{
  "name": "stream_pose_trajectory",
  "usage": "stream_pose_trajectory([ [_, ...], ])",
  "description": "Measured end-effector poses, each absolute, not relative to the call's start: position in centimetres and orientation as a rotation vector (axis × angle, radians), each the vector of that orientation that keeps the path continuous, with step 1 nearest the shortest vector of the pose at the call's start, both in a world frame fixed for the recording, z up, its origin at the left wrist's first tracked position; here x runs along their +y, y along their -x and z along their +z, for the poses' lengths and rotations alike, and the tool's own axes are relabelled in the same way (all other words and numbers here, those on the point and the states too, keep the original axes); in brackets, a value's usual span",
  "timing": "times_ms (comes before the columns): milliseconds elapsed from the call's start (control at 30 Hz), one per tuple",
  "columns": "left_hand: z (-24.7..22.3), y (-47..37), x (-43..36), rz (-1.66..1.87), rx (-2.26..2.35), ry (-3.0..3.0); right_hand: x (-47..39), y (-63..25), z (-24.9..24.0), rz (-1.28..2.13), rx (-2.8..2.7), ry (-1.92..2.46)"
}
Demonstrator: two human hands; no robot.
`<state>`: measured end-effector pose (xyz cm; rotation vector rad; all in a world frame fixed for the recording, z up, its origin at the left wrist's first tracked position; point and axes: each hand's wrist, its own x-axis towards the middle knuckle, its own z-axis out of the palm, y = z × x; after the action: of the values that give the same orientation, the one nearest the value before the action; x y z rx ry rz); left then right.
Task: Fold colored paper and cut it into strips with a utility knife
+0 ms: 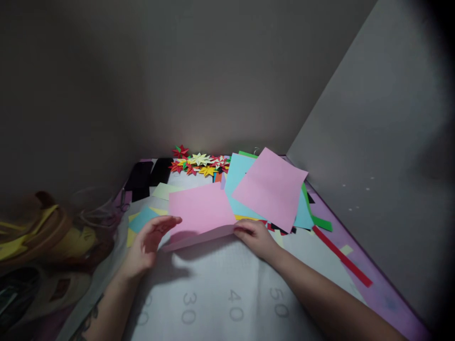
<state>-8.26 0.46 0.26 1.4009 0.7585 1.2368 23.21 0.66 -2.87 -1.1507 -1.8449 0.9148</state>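
Note:
A pink sheet of paper (201,208) lies in front of me, its near edge folded or curled up in a narrow strip. My right hand (254,237) pinches the near right corner of this sheet between thumb and fingers. Beside the sheet's left edge, my left hand (151,239) is raised with fingers apart and holds nothing. Its shadow falls across the paper. To the right, a second pink sheet (272,189) rests at an angle on a light blue sheet (236,175). Small blue paper (144,220) and yellow pieces lie by my left hand.
Several folded paper stars (199,159) stand along the back wall. Dark flat objects (140,175) and scissors (122,201) are at the back left. A red strip (343,255) lies at the right edge. Numbers mark the white mat (213,284). Bags (53,237) crowd the left.

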Motion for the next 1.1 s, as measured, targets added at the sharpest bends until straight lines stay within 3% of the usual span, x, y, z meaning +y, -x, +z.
stream_pose_trajectory([
  [167, 1.5, 7.8, -0.3, 0.985, 1.032, -1.627, 0.7, -23.2, -2.8, 0.900, -1.860, 1.134],
  [800, 1.2, 7.3, -0.2, 0.932, 1.115, -1.820, 0.7, -23.2, -3.0, 0.891, -1.836, 1.131],
  [867, 1.5, 7.2, -0.6, 1.054, 1.124, -1.830, 0.6, -23.1, -2.6, 0.836, -1.845, 1.128],
  [1000, 4.1, 5.7, -3.0, 1.646, 1.286, -2.178, 0.0, -22.2, -1.6, 0.647, -1.882, 1.066],
  [1100, 6.1, 3.9, -5.0, 1.518, 1.353, -2.685, -0.6, -20.8, -0.7, 0.595, -1.947, 0.980],
])
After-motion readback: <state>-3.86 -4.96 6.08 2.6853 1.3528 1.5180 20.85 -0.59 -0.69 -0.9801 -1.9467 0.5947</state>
